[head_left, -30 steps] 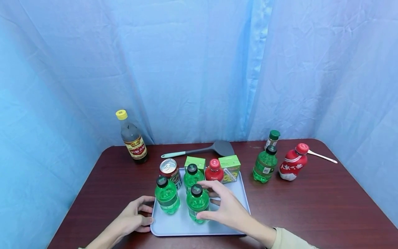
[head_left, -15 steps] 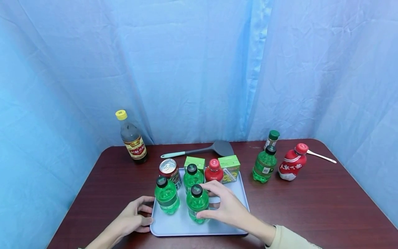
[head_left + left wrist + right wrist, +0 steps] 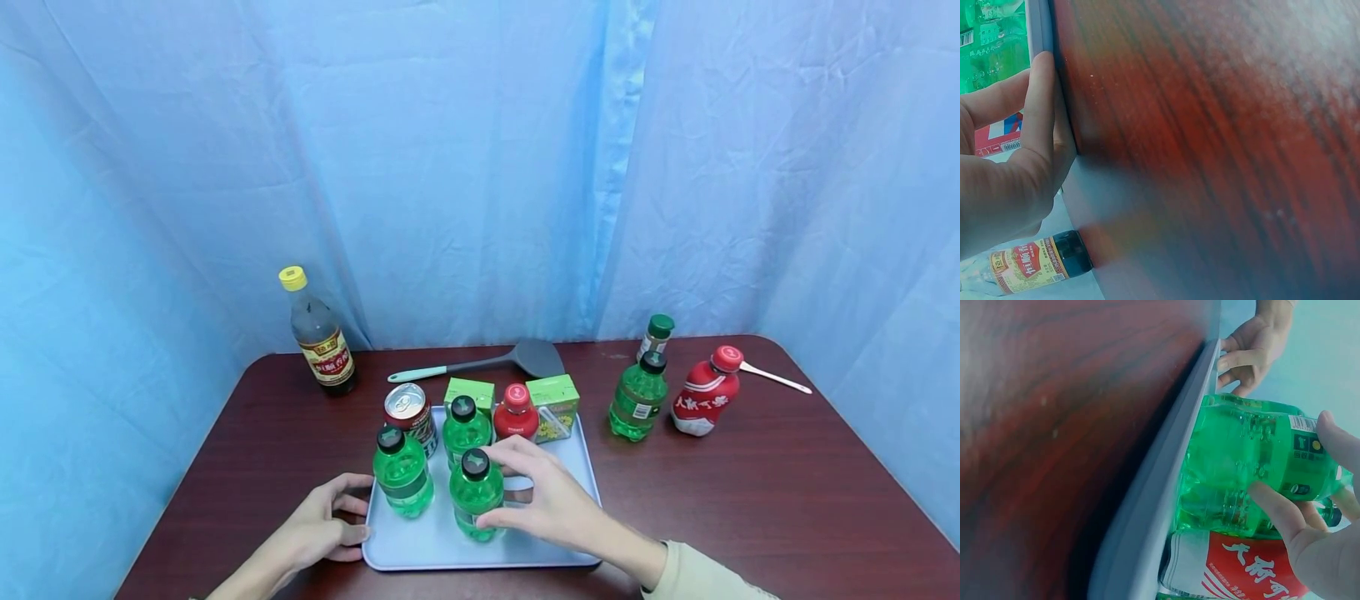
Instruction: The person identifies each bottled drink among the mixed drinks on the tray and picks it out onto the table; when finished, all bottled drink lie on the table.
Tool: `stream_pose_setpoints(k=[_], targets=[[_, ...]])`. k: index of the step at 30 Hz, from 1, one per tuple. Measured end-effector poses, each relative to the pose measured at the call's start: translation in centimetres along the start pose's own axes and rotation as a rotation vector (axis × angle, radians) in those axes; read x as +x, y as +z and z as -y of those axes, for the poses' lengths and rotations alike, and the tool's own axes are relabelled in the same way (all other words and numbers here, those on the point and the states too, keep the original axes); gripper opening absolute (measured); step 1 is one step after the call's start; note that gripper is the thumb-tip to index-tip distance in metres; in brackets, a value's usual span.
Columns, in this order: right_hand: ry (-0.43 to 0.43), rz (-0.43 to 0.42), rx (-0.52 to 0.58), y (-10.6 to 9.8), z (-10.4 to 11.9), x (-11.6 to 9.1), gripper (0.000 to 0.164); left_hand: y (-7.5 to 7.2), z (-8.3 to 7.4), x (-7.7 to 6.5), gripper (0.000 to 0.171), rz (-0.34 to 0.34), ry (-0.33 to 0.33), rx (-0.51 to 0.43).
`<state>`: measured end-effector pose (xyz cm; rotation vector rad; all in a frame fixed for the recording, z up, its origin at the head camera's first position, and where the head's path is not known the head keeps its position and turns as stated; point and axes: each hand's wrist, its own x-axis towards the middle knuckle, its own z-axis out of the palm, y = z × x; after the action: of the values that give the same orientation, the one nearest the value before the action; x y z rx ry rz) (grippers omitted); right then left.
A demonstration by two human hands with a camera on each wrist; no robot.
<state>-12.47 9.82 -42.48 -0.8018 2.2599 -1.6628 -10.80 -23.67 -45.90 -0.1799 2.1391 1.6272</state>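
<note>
A pale blue tray [image 3: 420, 548] lies on the table in the head view. My left hand [image 3: 318, 521] touches its left rim from outside, fingers mostly extended; the left wrist view has a fingertip against that rim. My right hand [image 3: 555, 504] holds a black-capped green bottle [image 3: 476, 498] by its right side, thumb in front and fingers behind. This bottle stands upright near the tray's front. Beside it are two more green bottles, one at left [image 3: 405, 482] and one behind [image 3: 465, 429]. A drink can [image 3: 408, 408], a red bottle [image 3: 516, 418] and two green cartons [image 3: 553, 396] occupy the back.
A yellow-capped sauce bottle [image 3: 322, 346] stands at the back left. Behind the tray lies a grey spatula [image 3: 536, 357]. To the right are another green bottle [image 3: 637, 400], a green-capped jar [image 3: 656, 333], a red bottle [image 3: 705, 396] and a thin light-coloured handle [image 3: 780, 380]. Blue curtains surround the table.
The right hand's upper fingers have closed in slightly toward the green bottle, which has shifted a few pixels toward the front. The left hand has stayed at the tray's rim.
</note>
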Motion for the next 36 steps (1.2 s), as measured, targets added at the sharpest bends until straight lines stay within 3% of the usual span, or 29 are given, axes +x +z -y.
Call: stream_pose_setpoints(k=[10, 21, 26, 32, 36], targets=[[-0.069, 0.035, -0.018, -0.8, 0.8, -0.5, 0.058, -0.1, 0.1, -0.1, 0.072, -0.004, 0.0, 0.002], [-0.2, 0.039, -0.175, -2.9, 1.5, -1.9, 0.059, 0.0, 0.0, 0.0, 0.072, -0.008, -0.011, 0.004], [-0.198, 0.009, -0.178, -4.2, 1.0, -3.1, 0.059, 0.0, 0.0, 0.0, 0.072, -0.007, -0.006, 0.0], [-0.163, -0.026, -0.106, -6.2, 0.3, -4.4, 0.059, 0.0, 0.0, 0.0, 0.072, 0.004, 0.009, -0.005], [-0.133, -0.089, -0.105, -7.8, 0.0, -5.3, 0.063, 0.0, 0.1, 0.0, 0.072, 0.004, 0.012, 0.0]])
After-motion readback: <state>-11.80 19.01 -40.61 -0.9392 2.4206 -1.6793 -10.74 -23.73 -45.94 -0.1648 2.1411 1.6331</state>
